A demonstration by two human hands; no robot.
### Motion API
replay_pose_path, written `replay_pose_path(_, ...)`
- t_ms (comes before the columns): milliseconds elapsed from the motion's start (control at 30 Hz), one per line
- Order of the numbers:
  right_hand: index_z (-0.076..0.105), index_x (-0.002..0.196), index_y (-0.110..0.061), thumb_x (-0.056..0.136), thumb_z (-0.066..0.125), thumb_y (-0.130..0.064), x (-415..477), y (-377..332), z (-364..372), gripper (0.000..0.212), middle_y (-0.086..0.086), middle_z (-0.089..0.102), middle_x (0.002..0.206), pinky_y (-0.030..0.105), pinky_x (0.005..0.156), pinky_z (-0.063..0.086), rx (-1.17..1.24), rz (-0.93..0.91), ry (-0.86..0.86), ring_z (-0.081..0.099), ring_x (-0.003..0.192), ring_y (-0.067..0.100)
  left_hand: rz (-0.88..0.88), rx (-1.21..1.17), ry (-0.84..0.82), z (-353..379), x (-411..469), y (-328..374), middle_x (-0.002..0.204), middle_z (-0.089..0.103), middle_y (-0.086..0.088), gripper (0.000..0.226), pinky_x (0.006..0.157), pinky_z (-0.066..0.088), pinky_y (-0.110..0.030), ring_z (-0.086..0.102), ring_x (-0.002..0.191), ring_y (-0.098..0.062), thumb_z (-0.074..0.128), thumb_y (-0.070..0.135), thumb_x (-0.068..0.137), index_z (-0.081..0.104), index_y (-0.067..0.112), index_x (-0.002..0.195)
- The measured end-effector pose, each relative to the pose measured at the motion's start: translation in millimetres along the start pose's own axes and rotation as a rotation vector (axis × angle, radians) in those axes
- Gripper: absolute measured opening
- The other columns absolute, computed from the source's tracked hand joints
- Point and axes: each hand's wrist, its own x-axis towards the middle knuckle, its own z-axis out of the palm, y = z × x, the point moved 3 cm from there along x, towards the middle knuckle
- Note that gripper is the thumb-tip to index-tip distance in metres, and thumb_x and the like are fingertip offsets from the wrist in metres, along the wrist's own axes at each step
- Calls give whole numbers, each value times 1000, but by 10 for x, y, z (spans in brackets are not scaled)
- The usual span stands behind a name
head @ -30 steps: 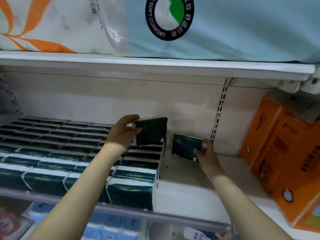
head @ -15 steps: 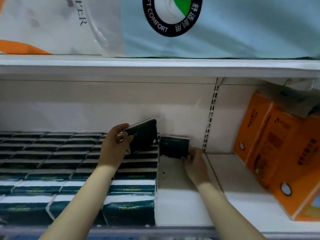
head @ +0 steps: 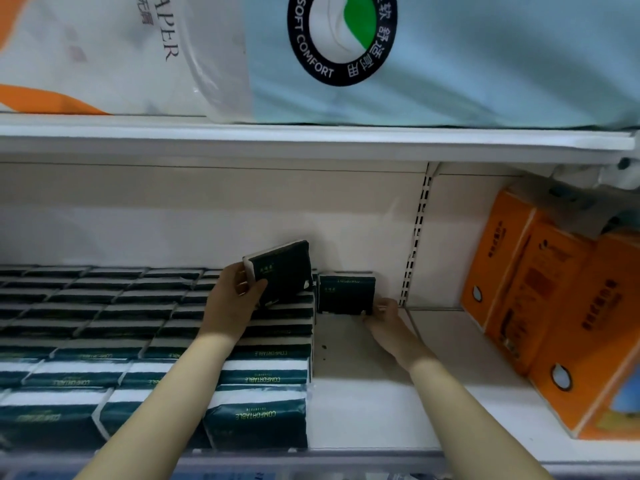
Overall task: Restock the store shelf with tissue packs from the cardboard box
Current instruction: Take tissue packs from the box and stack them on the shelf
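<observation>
At the back of the shelf (head: 363, 403), one dark green tissue pack (head: 346, 294) is stood upright and touched at its lower corner by the right hand (head: 388, 322); whether it is gripped cannot be told. Above the stocked rows (head: 138, 323), a second pack (head: 280, 271) is grasped, tilted, by the left hand (head: 232, 303).

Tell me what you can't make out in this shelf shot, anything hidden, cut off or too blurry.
All in the head view:
- Cardboard box: out of frame.
- Right hand fingers: behind the standing tissue pack, so its grip is unclear.
- Left hand pack: its small label is too blurred to read.
- Orange packs: cut off by the right edge.
- Shelf below: only a blurred strip at the bottom edge.
</observation>
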Motion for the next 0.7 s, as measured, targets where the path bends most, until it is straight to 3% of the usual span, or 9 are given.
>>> replay_pose_path(67,20,145,-20,98,55,-26,-63,-74,-8,59,3,43,144,25,97,36,92,-51,79,46,127,21,8,-4,20,-14,-11,27,118,62,0,41,91,47,-29,59,108,-18,61,23,94,51,11,131)
replay_pose_path(200,42,130,-25,100,51,-27,-293,-276,-10,32,-1,48,135,25,94,38,188,-322,358,48,118,13,62,-150,30,-13,-82,146,101,62,14,23,70,45,-6,61,89,3,59,16,94,53,18,116)
replay_pose_path(300,44,134,-27,100,49,-36,-465,-503,91,36,-12,50,130,21,100,37,61,-479,209,46,120,5,102,-177,-70,34,-116,166,106,63,15,26,71,46,-3,61,87,15,61,14,93,55,19,118)
replay_pose_path(400,38,140,-31,100,50,-34,-536,-632,212,42,-17,53,125,13,93,38,54,-471,2,49,115,0,116,-155,-163,72,-138,179,110,67,10,29,74,48,-6,63,92,9,61,14,93,57,16,122)
replay_pose_path(500,42,136,-35,97,57,-28,-537,-637,250,42,-15,58,122,19,90,45,78,-457,-6,55,110,5,125,-158,-191,69,-146,200,111,67,8,31,73,48,-7,64,93,8,60,15,93,57,16,124)
replay_pose_path(600,49,124,-34,97,58,-25,-541,-614,233,30,-15,62,110,9,75,45,61,-454,-15,60,97,2,119,-167,-227,80,-160,215,112,67,7,30,72,49,-9,64,98,4,59,14,94,57,16,125)
replay_pose_path(700,52,119,-27,97,58,-23,-557,-608,183,23,-13,63,108,8,71,44,63,-457,-3,60,98,5,123,-128,-292,112,-176,218,119,66,10,36,78,49,-11,62,106,1,58,16,95,53,17,131)
